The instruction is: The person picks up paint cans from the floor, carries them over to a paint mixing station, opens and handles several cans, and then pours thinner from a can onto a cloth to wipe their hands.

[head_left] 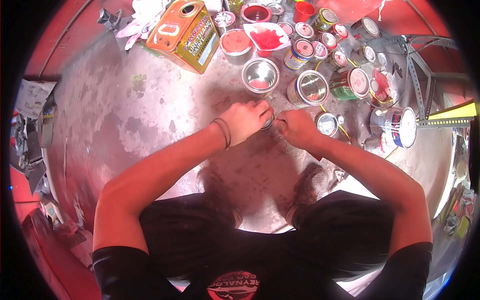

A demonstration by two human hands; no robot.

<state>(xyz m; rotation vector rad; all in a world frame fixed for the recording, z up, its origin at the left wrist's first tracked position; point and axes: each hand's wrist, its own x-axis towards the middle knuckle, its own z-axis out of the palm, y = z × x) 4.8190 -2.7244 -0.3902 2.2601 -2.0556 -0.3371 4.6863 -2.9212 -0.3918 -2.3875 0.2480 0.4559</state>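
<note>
We're gripping a small tin [268, 122] between both hands, low over the stained concrete floor [125, 115], just in front of our shoes. Left hand [245, 120] is wrapping over its top and left side, fingers curled tight; most of the tin is hidden. Right hand [295, 127] is clenching against its right edge, knuckles up. Just beyond, an open empty can [260, 75] and a second open can [308, 88] are standing upright. A small lidded tin [327, 124] is sitting just right of the right hand. The orange urethane thinner can [185, 34] is lying further back left.
</note>
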